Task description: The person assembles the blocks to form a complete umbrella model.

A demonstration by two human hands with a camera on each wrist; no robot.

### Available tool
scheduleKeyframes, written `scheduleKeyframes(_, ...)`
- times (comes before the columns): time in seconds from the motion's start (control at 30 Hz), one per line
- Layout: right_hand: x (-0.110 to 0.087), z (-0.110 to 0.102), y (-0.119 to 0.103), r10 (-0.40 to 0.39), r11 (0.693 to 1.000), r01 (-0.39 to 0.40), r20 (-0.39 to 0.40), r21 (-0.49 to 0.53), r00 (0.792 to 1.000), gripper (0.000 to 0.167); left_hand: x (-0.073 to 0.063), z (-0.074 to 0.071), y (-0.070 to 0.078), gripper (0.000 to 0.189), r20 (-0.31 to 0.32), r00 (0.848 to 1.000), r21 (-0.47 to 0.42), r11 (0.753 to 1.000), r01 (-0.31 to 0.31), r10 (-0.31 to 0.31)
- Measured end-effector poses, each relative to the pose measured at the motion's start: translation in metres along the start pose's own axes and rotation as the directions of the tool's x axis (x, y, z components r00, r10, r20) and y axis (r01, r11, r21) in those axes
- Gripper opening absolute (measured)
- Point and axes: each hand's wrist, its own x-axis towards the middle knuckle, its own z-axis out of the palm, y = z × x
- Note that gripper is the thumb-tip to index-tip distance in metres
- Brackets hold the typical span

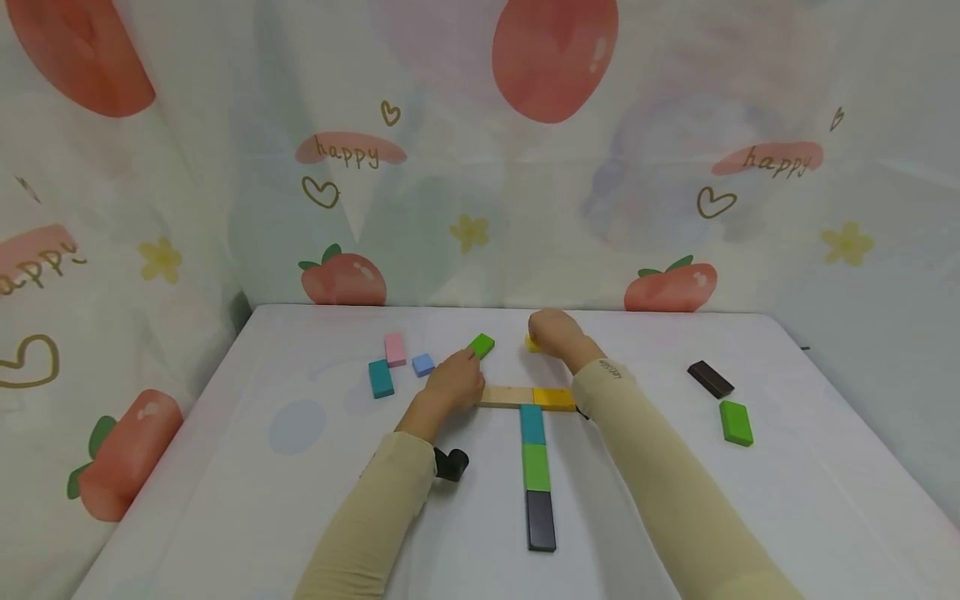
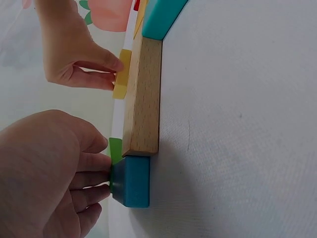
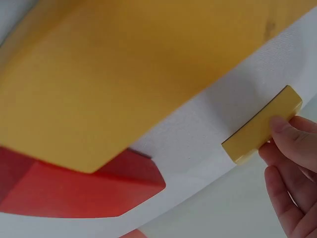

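Observation:
My right hand (image 1: 557, 333) pinches a small yellow block (image 3: 262, 125) between thumb and fingers, behind the row of blocks. At the row's left end, my left hand (image 1: 453, 379) holds a green block (image 1: 482, 345) at its near end with its fingertips. The row has a plain wooden block (image 1: 506, 397) beside an orange-yellow block (image 1: 553, 400). A blue block (image 2: 137, 182) stands against the wooden block's left end, hidden by my left hand in the head view. Past the orange-yellow one lies a red block (image 3: 94, 186), hidden behind my right arm in the head view.
From the row a column runs toward me: a teal block (image 1: 532, 425), a green one (image 1: 536, 467) and a black one (image 1: 541, 521). Pink (image 1: 394, 349), teal (image 1: 381, 379) and light blue (image 1: 423, 365) blocks lie left; dark brown (image 1: 710, 379) and green (image 1: 737, 423) blocks lie right.

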Motion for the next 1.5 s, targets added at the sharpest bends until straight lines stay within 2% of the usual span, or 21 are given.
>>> scheduleKeyframes(0.23,0.005,0.001,-0.009,0.003,1.0,-0.003,0.005,0.012,1.0,0.011,-0.001,0.002,0.001,0.031,-0.002,1.0,0.009,1.0,0.007,-0.007)
scheduleKeyframes(0.33,0.015,0.005,-0.01,-0.005,1.0,0.004,0.015,0.01,1.0,0.008,-0.001,0.001,0.001,0.033,0.005,1.0,0.02,1.0,0.013,-0.013)
scheduleKeyframes(0.37,0.023,0.014,-0.004,-0.026,1.0,0.027,-0.007,0.017,1.0,0.007,-0.001,0.001,0.001,0.033,0.009,1.0,0.021,1.0,0.016,-0.016)
scheduleKeyframes(0.5,0.034,0.018,-0.007,-0.002,1.0,0.001,0.041,0.027,0.999,0.008,-0.001,0.0,0.0,0.035,0.016,1.0,0.014,1.0,0.015,-0.015)
scheduleKeyframes(0.57,0.033,0.016,-0.011,0.002,0.999,-0.003,0.037,0.038,0.999,0.008,-0.001,-0.001,0.0,0.035,0.016,1.0,0.009,1.0,0.011,-0.012)
scheduleKeyframes(0.6,0.027,0.007,-0.019,0.023,0.999,-0.025,0.061,0.034,0.998,0.009,-0.001,-0.001,0.0,0.035,0.016,1.0,0.009,1.0,0.009,-0.009)
scheduleKeyframes(0.77,0.022,0.001,-0.027,0.0,1.0,0.0,0.036,0.007,0.999,0.01,-0.002,-0.003,0.001,0.036,0.019,1.0,0.002,1.0,0.019,-0.019)
scheduleKeyframes(1.23,0.027,-0.003,-0.038,0.011,0.999,-0.009,0.054,-0.046,0.998,0.007,0.002,0.001,-0.001,0.033,0.017,1.0,0.005,1.0,0.018,-0.018)
scheduleKeyframes(1.5,0.03,-0.003,-0.041,0.018,0.999,-0.016,0.054,-0.039,0.998,0.01,0.003,0.001,-0.001,0.032,0.019,1.0,0.03,1.0,0.009,-0.009)
